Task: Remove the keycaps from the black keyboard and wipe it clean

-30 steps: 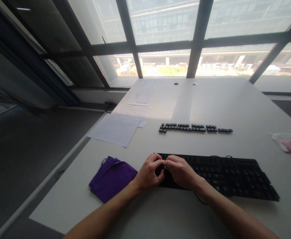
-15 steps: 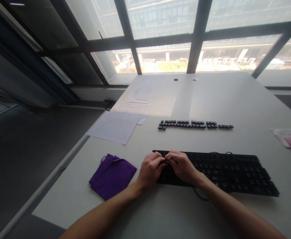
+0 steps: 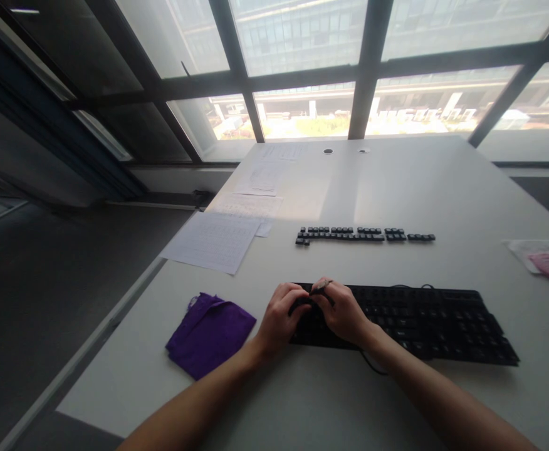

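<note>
Keyboard (image 3: 425,322) lies under curled left hand (image 3: 278,317) and right hand (image 3: 343,314); whether either grips, I cannot tell.

"Any wording you can read?"

"None. The keyboard (image 3: 425,316) carries pale marks, too small and dark to make out."

"And the loose keycaps (image 3: 335,236), in rows just beyond the keyboard?"

"Too tiny as well; I can't tell a single letter or number on them."

"The paper sheets (image 3: 213,241), beyond the keyboard and off to its left?"

"Faint rows of print or writing, too washed out to read."
</note>
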`<state>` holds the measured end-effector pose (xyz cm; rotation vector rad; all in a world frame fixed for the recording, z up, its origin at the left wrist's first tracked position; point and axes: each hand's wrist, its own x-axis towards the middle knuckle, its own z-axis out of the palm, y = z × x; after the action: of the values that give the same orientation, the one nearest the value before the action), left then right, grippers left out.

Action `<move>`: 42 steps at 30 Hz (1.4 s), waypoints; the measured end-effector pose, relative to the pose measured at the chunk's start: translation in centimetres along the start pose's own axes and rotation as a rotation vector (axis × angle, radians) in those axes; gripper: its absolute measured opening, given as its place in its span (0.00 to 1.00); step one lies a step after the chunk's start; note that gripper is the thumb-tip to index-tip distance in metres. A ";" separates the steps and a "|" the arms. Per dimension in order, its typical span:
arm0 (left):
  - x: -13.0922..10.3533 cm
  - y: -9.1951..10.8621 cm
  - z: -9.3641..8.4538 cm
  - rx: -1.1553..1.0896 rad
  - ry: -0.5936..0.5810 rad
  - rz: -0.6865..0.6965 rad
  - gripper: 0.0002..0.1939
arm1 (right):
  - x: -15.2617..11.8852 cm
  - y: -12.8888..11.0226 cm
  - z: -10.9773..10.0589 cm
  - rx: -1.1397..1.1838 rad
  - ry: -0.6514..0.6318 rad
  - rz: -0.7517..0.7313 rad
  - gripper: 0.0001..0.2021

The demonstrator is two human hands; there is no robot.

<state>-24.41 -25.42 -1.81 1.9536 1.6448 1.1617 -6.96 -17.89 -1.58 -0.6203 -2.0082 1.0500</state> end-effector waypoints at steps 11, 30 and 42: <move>0.1 -0.1 -0.1 -0.078 -0.043 -0.010 0.13 | 0.1 0.1 -0.1 0.013 -0.001 0.116 0.06; 5.6 0.3 -1.6 0.067 0.009 0.005 0.06 | 0.5 0.5 0.0 0.131 0.057 0.244 0.04; 14.4 -5.8 2.5 0.405 -0.072 0.155 0.05 | 0.4 0.7 0.1 0.105 0.058 0.203 0.06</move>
<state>-26.41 -9.77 -2.11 2.3734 1.8283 0.8427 -7.21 -17.24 -2.01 -0.8017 -1.8562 1.2349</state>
